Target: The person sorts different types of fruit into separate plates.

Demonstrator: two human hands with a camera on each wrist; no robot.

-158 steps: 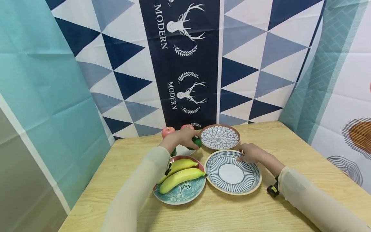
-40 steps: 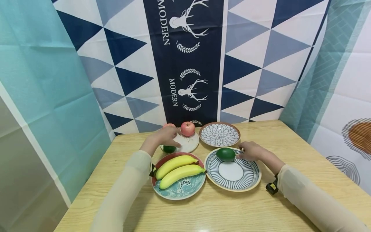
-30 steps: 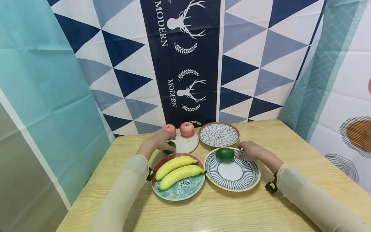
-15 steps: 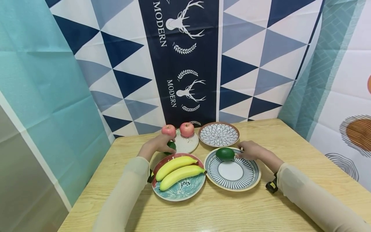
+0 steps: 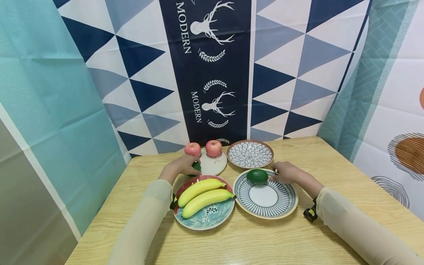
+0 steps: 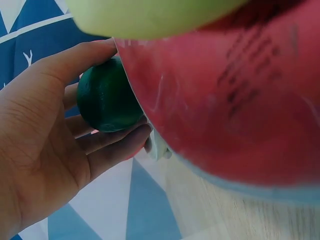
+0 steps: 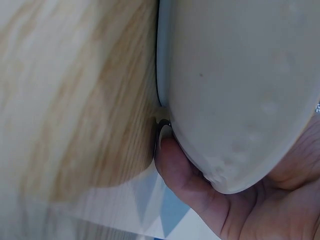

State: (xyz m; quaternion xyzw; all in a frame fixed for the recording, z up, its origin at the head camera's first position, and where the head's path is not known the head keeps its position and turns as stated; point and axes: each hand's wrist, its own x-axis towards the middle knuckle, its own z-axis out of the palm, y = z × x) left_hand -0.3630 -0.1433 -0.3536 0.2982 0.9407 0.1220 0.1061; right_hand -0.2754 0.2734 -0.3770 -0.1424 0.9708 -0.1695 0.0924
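Note:
In the head view my left hand (image 5: 181,166) reaches over the left side of a small white plate (image 5: 212,166). Its thumb and fingers curl round a dark green avocado (image 6: 106,97), partly hidden by the hand in the head view. My right hand (image 5: 286,173) grips the far right rim of a striped blue-and-white plate (image 5: 264,198); the right wrist view shows the thumb under that rim. Another avocado (image 5: 257,176) lies on the striped plate, close to the right fingertips. Two apples, one left (image 5: 193,149) and one right (image 5: 213,148), sit at the white plate's back.
Nearer the body, a red-and-teal plate (image 5: 218,217) holds two bananas (image 5: 208,202), below the left hand. A brown-rimmed plate with a flower pattern (image 5: 250,154) stands behind the striped one. Patterned cloth (image 5: 215,73) hangs behind the wooden table (image 5: 258,243).
The left hand has carried one avocado rightward onto the striped plate, let it go, moved back left, and closed its fingers round the second avocado. The right hand stays on the rim.

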